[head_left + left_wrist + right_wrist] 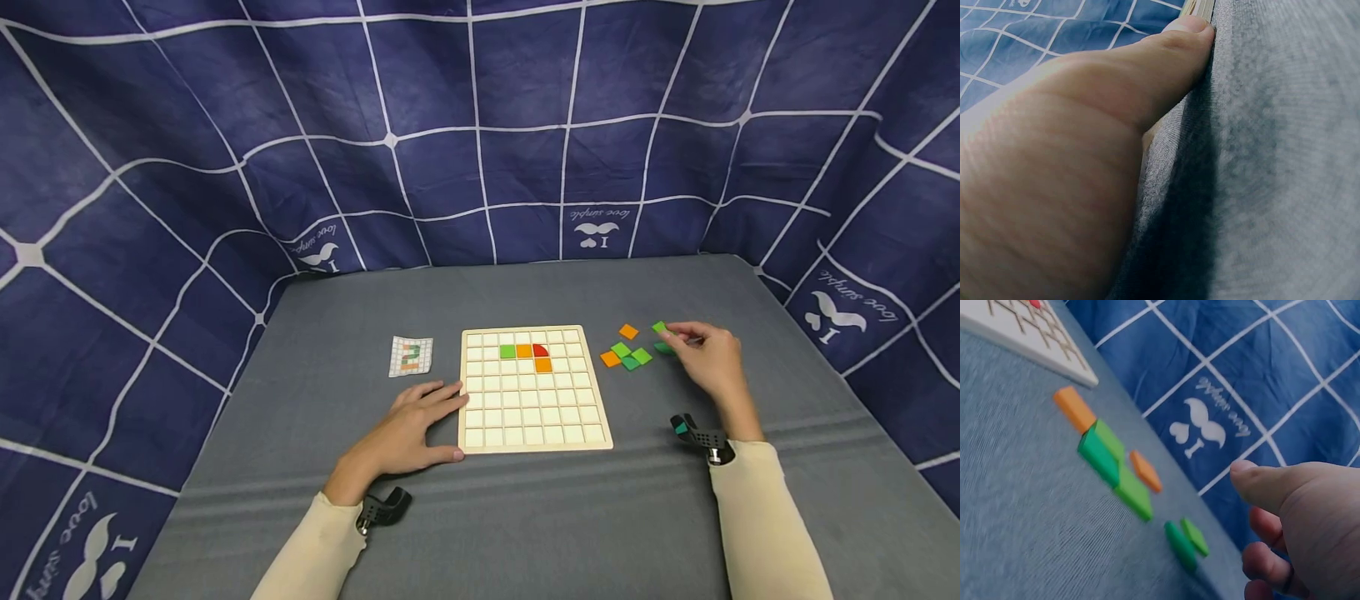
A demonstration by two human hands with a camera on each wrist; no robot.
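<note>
My left hand (405, 429) lies with fingers spread, its fingertips and thumb against the left edge of a square wooden grid board (472, 443). In the left wrist view the thumb (1172, 47) meets the board's side. Set in the board's upper part are a light green square (507, 352), two orange squares (524, 352) and a red rounded piece (540, 351). Over on the right, my right hand (708, 358) hovers with loosely bent fingers beside a light green tile (1194, 536) and a dark green tile (1180, 545). Nothing shows between its thumb and fingers.
Between board and right hand lie loose tiles: orange ones (628, 332), light green ones (641, 357) and a dark green one (631, 363). A small printed pattern card (401, 367) rests left of the board. Blue gridded curtains (517, 167) surround the grey table (525, 517).
</note>
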